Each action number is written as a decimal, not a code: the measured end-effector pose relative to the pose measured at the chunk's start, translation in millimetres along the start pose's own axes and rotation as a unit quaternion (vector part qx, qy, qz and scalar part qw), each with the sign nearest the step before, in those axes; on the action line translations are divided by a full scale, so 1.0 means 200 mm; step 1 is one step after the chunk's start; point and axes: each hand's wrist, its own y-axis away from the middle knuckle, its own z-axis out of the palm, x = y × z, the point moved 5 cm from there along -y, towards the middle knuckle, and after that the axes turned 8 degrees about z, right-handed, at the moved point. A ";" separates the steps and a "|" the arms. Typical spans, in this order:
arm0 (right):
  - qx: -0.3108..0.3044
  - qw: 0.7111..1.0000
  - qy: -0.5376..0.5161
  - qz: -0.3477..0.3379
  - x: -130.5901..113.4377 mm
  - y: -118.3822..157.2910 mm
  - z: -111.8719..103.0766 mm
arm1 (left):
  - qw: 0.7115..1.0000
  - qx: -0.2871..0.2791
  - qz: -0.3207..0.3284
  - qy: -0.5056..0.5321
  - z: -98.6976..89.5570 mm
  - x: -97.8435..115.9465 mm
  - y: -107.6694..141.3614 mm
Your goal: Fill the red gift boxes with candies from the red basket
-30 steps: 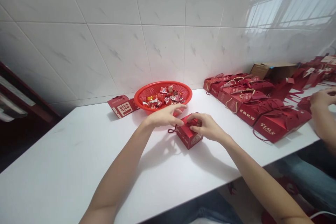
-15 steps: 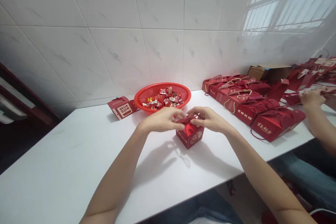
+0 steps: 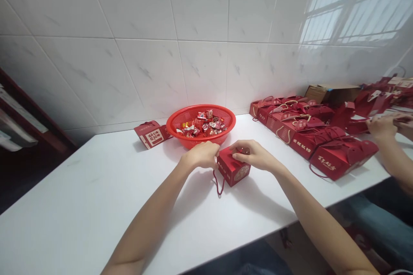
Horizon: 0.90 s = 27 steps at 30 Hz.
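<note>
A small red gift box (image 3: 232,171) with gold print stands on the white table in front of me. My left hand (image 3: 204,154) is closed at the box's left back side, its fingertips partly hidden there. My right hand (image 3: 251,154) grips the top of the box from the right, thumb on the upper flap. A dark red cord handle (image 3: 219,187) hangs down the box's left side onto the table. Just behind the box sits a red plastic basket (image 3: 180,117) with wrapped candies (image 3: 206,124) in it.
A flat red box (image 3: 151,135) lies left of the basket. Several red gift boxes (image 3: 332,159) stand in rows on the right. Behind them is a cardboard box (image 3: 332,93). A co-worker's hands (image 3: 383,126) are at the far right. The tiled wall (image 3: 142,73) borders the table.
The top flaps, raised before, now lie folded down flat. The cord handle has dropped to the box's left side. My left hand has shifted right and lower, to the box's side.
</note>
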 end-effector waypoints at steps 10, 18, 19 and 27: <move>0.055 0.995 0.058 0.052 0.07 -0.03 -0.03 | 0.975 0.149 -0.006 0.165 0.01 -0.04 -0.09; 0.075 0.995 0.039 0.061 0.08 -0.05 -0.06 | 0.814 0.159 0.063 0.555 -0.14 0.00 0.03; 0.078 0.995 0.002 0.058 0.07 -0.05 -0.07 | 0.794 0.164 0.070 0.581 -0.15 0.01 0.03; 0.075 0.972 -0.221 0.032 -0.01 -0.04 -0.08 | 0.752 0.169 0.090 0.631 -0.13 0.06 0.00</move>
